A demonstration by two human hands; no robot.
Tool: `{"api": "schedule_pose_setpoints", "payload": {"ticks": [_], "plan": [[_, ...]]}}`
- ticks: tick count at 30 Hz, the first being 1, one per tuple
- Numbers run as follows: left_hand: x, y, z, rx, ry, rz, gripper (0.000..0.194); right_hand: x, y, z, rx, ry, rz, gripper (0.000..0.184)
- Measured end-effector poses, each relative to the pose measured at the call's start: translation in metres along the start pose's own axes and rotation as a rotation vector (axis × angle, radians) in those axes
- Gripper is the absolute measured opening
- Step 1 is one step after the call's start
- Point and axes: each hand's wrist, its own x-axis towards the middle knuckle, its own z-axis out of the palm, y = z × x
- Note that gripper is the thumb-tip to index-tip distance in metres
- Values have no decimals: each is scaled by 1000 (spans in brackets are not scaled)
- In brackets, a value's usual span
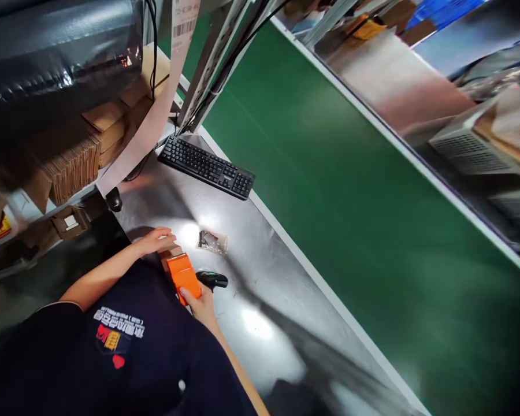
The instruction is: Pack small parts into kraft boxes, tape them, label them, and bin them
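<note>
My right hand (203, 303) is closed around an orange tape dispenser (184, 276), its thumb on the near end. The dispenser's far end rests against a small brown cardboard box (170, 251), largely hidden behind it. My left hand (153, 241) holds the box at its far left side, fingers reaching over the edge. Right beside the dispenser, a black handheld barcode scanner (213, 279) lies on the metal table (260, 323). A small clear plastic bag (213, 241) with dark and grey contents is on the table just past the box.
A black keyboard (208, 167) lies at the table's far end, near a black mouse (114, 199). Flat cardboard boxes (75, 167) fill the left shelf below a dark plastic roll (65, 58). A label strip (156, 121) hangs down. A green conveyor belt (351, 202) runs along the right.
</note>
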Motion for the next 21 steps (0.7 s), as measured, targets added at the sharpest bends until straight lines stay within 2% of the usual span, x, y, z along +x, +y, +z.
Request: {"api": "schedule_pose_setpoints", "payload": {"ticks": [2,4,7,12,16,21], "plan": [[-10,12,-5,177,-20,60,39,0,0,-1,-6,-11,20,41],[-19,23,-8,315,-96,105,40,0,0,-2,-24,-22,45,42],[-25,34,-8,376,-165,193,31,-1,-6,-2,-39,-6,61,46],[-12,36,-17,536,-110,388,24,-11,-26,6,-32,45,115,48],[4,27,-26,589,-100,316,25,-17,-33,8,-32,51,173,47],[13,11,-24,549,-78,218,23,-10,-36,4,-37,3,205,45]]}}
